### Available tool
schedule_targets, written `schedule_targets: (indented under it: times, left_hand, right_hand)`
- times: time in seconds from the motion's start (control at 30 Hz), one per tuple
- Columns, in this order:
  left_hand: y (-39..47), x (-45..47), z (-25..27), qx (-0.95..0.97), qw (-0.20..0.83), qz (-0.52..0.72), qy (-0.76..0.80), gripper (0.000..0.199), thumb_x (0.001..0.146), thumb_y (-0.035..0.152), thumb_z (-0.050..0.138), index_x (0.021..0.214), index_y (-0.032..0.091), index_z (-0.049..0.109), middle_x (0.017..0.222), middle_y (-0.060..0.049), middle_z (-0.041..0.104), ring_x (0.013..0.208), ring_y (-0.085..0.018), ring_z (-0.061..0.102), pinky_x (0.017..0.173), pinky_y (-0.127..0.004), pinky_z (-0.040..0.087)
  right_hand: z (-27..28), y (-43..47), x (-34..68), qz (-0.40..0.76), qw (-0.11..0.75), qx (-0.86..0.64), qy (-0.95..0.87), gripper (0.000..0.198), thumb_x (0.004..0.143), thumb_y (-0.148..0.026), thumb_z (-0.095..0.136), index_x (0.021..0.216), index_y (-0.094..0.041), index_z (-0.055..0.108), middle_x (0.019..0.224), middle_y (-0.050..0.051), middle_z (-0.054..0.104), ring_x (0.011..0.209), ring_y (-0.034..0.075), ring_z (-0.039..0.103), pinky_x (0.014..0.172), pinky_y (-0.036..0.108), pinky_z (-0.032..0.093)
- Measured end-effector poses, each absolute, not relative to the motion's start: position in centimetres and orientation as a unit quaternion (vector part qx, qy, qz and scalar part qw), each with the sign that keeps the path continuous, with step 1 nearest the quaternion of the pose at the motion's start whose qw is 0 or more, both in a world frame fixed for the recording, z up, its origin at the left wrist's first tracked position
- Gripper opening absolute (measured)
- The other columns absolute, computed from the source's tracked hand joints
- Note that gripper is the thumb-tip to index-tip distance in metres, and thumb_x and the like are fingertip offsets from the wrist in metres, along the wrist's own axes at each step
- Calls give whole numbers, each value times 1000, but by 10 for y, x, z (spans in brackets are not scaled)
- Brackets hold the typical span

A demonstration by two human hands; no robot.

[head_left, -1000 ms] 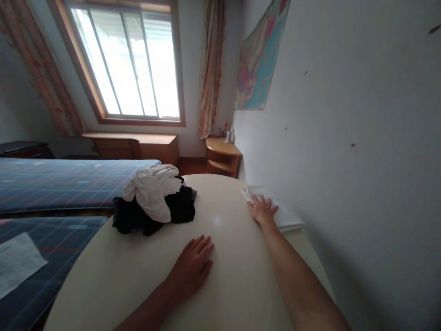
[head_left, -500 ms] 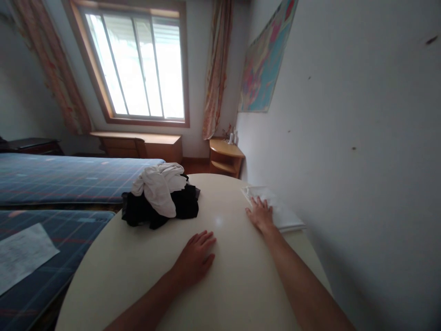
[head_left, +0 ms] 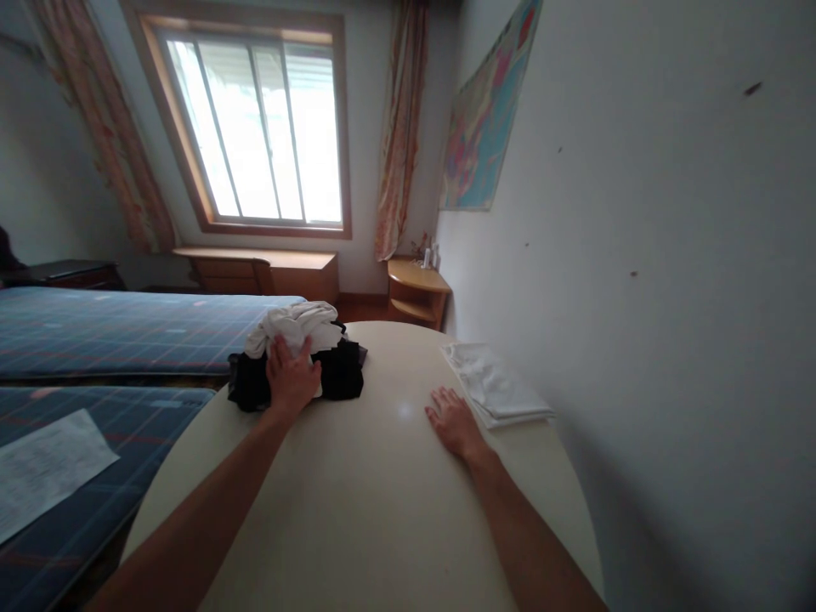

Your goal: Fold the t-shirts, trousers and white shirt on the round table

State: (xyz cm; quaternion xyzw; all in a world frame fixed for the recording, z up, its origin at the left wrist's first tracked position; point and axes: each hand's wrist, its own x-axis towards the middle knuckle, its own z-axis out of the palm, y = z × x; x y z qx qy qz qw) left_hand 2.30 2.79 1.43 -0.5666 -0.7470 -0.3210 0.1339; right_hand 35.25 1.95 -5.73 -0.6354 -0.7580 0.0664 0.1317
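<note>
At the table's left far side lies a heap of clothes, with a crumpled white garment (head_left: 299, 319) on top of black clothing (head_left: 341, 370). My left hand (head_left: 293, 378) is at the front of this heap, fingers spread over the white garment; whether it presses on the cloth I cannot tell. On the right, my right hand (head_left: 456, 425) is over the pale tabletop with its fingers stretched out and nothing in them. Just beyond it, a folded white garment (head_left: 501, 387) lies flat near the table's right edge.
The round cream table (head_left: 382, 527) stands close to the white wall (head_left: 669, 357) on my right. Beds with blue plaid mattresses (head_left: 146, 331) are to the left, one bearing a sheet of paper (head_left: 51, 467). A corner shelf (head_left: 417, 280) and a low wooden desk (head_left: 299, 268) stand beyond.
My left hand has moved forward and left from the bare tabletop to the heap of clothes. My right hand has come off the folded white garment, back and left.
</note>
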Motion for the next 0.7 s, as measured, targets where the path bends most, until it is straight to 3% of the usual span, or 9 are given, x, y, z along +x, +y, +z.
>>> schedule_targets:
  times: [0.17,0.37,0.53,0.63,0.7]
  left_hand:
    - [39,5,2,-573,142,-414,-693,48,87,15,44,131,7,58,142,-22,48,132,-35,45,111,-48,37]
    - [23,26,0,-601,170,-531,-573,44,86,10,38,123,11,62,131,-17,57,127,-28,51,111,-44,40]
    - [-23,78,-17,-708,143,-517,-458,38,91,10,41,122,16,62,128,-15,59,122,-25,56,105,-42,45]
    - [-53,100,-28,-821,92,-445,-345,43,88,5,42,122,20,63,124,-12,63,116,-21,60,100,-36,49]
    - [-66,106,-30,-864,44,-405,-296,43,86,4,44,120,22,64,121,-10,66,111,-20,63,96,-34,51]
  right_hand:
    - [-56,20,354,78,130,-630,-762,57,98,-42,39,146,-12,46,156,13,37,145,28,29,118,42,20]
    - [-54,18,352,94,158,-615,-766,54,96,-39,44,143,-13,50,153,14,41,144,29,33,118,48,22]
    - [-48,6,345,120,240,-523,-809,61,93,-41,53,147,-15,44,151,15,45,142,28,36,118,50,25]
    - [-42,-6,339,135,283,-421,-851,86,84,-51,66,155,-20,28,158,14,33,147,27,27,119,48,27]
    - [-38,-12,335,142,278,-381,-870,88,77,-52,73,151,-24,36,159,12,30,149,29,20,118,49,27]
